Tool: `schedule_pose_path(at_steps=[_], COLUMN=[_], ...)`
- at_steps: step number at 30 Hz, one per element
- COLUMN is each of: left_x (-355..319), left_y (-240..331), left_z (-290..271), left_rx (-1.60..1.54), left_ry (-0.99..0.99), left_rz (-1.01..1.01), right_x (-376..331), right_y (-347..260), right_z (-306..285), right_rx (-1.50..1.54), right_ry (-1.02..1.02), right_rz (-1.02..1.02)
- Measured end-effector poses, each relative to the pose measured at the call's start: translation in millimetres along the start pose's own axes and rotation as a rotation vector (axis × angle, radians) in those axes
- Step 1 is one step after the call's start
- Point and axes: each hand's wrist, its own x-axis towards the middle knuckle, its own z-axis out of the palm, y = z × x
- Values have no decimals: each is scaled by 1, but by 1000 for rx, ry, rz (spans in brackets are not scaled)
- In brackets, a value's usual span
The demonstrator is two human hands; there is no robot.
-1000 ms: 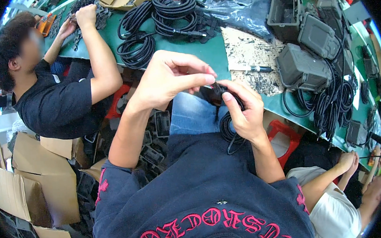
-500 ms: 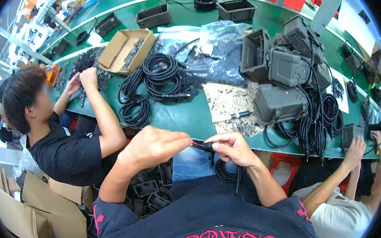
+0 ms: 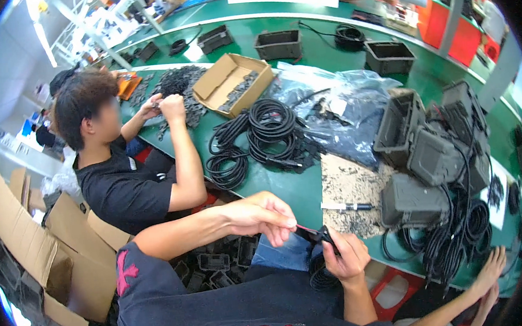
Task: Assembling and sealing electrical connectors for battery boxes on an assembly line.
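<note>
My left hand [image 3: 265,216] pinches a thin wire end that sticks out of a black cable. My right hand [image 3: 346,256] grips the black cable [image 3: 317,235] just below the table's front edge, and the cable's coil [image 3: 322,276] hangs down over my lap. Both hands sit close together, almost touching, in front of the green table [image 3: 287,185]. A small tool with a dark handle [image 3: 345,206] lies on the table just beyond my right hand.
Coils of black cable [image 3: 259,141] lie mid-table beside an open cardboard box [image 3: 230,79] and a clear plastic bag [image 3: 343,110]. Grey housings [image 3: 431,149] with cables stand at right. A person in black [image 3: 127,173] works on my left; cardboard boxes [image 3: 28,242] stand on the floor. Another person's hand [image 3: 487,274] reaches in at lower right.
The view has tilted up, showing more of the table's far side. My hands stay together on the cable, and the left hand has pulled slightly left along the thin wire.
</note>
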Motion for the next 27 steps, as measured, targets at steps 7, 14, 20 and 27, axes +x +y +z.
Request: schedule_pose_path(at_steps=[7, 14, 20, 27], left_x=[67, 312, 371, 256], left_y=[145, 300, 314, 302], left_z=[2, -54, -20, 23], left_rx=[944, 2483, 2309, 1407], left_ry=[176, 727, 587, 520], left_rz=[256, 1335, 576, 691], right_x=[-29, -21, -44, -34], right_y=[26, 34, 49, 50], right_z=[-7, 2, 5, 4], right_rx=[-69, -12, 81, 281], right_ry=[215, 283, 369, 411], right_rz=[568, 586, 689, 727])
